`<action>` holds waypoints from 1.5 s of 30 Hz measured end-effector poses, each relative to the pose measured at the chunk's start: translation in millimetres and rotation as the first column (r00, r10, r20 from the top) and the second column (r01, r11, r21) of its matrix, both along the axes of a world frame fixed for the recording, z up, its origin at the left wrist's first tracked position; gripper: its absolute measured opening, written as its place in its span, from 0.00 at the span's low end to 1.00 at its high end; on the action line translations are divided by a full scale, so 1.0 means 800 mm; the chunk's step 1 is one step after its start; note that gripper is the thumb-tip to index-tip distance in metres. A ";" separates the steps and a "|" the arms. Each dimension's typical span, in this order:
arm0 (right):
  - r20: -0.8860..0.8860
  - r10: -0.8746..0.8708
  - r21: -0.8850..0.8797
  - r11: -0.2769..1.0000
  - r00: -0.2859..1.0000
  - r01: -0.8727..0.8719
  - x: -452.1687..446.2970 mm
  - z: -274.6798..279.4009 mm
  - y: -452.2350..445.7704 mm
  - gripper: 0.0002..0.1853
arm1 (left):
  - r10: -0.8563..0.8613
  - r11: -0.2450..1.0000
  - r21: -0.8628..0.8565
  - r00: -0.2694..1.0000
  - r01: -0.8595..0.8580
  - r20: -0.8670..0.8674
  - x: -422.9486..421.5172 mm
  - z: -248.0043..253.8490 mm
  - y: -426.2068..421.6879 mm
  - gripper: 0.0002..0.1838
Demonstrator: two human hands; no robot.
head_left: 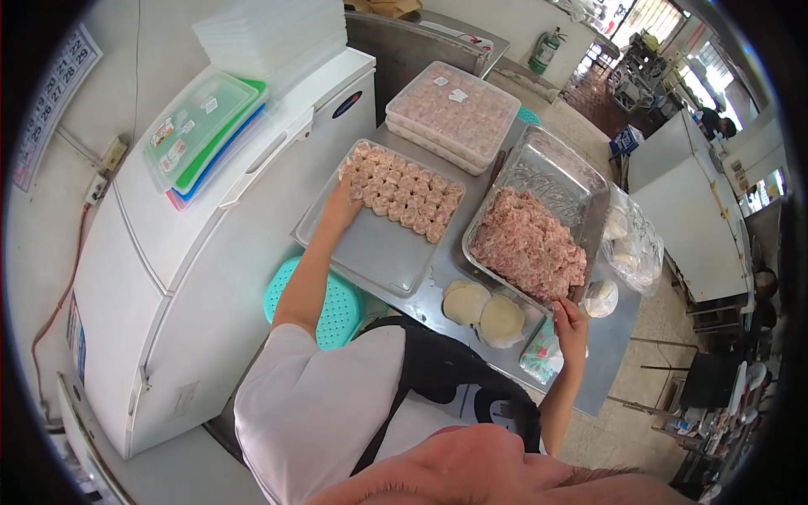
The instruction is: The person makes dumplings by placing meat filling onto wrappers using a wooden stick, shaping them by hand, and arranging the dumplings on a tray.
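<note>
My left hand (340, 204) is at the left end of a plastic tray (383, 252), its fingers closed around a small open-topped meat dumpling at the edge of the rows. Several rows of these dumplings (404, 192) fill the far part of the tray. My right hand (571, 321) is pinched at the near right corner of a metal pan (551, 156), beside a mound of ground meat (526, 240). What its fingers grip is too small to make out. Round dough wrappers (502, 318) lie in stacks between the tray and my right hand.
Stacked, lidded containers of dumplings (454, 109) stand behind the tray. A plastic bag (631, 244) and a white round container (600, 298) sit right of the pan. A floral packet (541, 352) lies near the front edge. The white chest freezer (227, 278) borders the left; a turquoise stool (337, 311) is below.
</note>
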State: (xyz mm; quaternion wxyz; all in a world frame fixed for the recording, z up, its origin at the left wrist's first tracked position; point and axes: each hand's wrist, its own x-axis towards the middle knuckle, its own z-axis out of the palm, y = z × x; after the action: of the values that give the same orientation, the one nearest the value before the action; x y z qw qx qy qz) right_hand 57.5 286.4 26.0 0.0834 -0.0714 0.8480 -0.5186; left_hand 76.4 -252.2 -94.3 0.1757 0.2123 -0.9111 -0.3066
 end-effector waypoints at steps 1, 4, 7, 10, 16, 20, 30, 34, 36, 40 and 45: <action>0.000 0.002 0.017 1.000 1.000 -0.002 0.000 -0.003 0.002 0.14 | -0.040 0.999 -0.028 0.999 0.039 -0.029 -0.004 -0.004 -0.006 0.46; 0.017 0.089 0.165 0.982 0.996 -0.090 -0.014 -0.005 0.007 0.16 | -0.145 0.988 -0.048 0.989 0.147 0.038 -0.011 -0.014 -0.025 0.47; -0.179 0.253 0.443 0.884 0.951 -0.152 -0.036 -0.009 0.016 0.15 | -0.239 0.970 0.068 0.965 0.232 0.108 -0.008 0.005 -0.024 0.46; -0.205 0.382 0.653 0.739 0.901 -0.165 -0.058 0.012 0.015 0.14 | -0.243 0.962 -0.058 0.934 0.267 0.261 0.010 0.043 0.005 0.42; -0.372 0.431 0.737 0.676 0.822 -0.021 -0.111 0.009 0.021 0.14 | -0.454 0.889 0.016 0.886 0.457 -0.099 0.034 0.097 0.177 0.29; -0.465 0.417 0.708 0.705 0.781 0.045 -0.121 -0.024 0.034 0.17 | -0.768 0.594 0.147 0.612 0.791 -0.191 0.039 0.075 0.302 0.20; -0.219 0.638 0.739 0.603 0.739 -0.301 -0.131 -0.039 0.063 0.21 | -0.813 0.581 -0.029 0.579 0.813 -0.063 0.036 0.032 0.430 0.15; -0.209 0.682 0.753 0.569 0.701 -0.329 -0.129 -0.030 0.076 0.21 | -0.793 0.590 0.119 0.601 0.798 -0.100 0.034 0.038 0.427 0.10; -0.219 0.718 0.782 0.534 0.661 -0.322 -0.125 -0.016 0.076 0.20 | -0.752 0.600 0.267 0.645 0.755 -0.135 0.032 0.039 0.423 0.08; -0.321 0.733 0.822 0.530 0.600 -0.208 -0.145 0.023 0.091 0.19 | -0.679 0.681 0.243 0.720 0.691 -0.146 0.034 0.052 0.419 0.08; -0.258 0.629 0.823 0.541 0.734 -0.174 -0.145 -0.010 0.099 0.17 | -0.563 0.739 0.342 0.811 0.580 -0.159 0.033 0.076 0.411 0.09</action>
State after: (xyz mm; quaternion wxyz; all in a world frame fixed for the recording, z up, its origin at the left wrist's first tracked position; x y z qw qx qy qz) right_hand -58.9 365.2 17.8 -0.0088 -0.3714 0.9275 -0.0414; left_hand 102.9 76.5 -33.7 0.0496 -0.0549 -0.8520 -0.5183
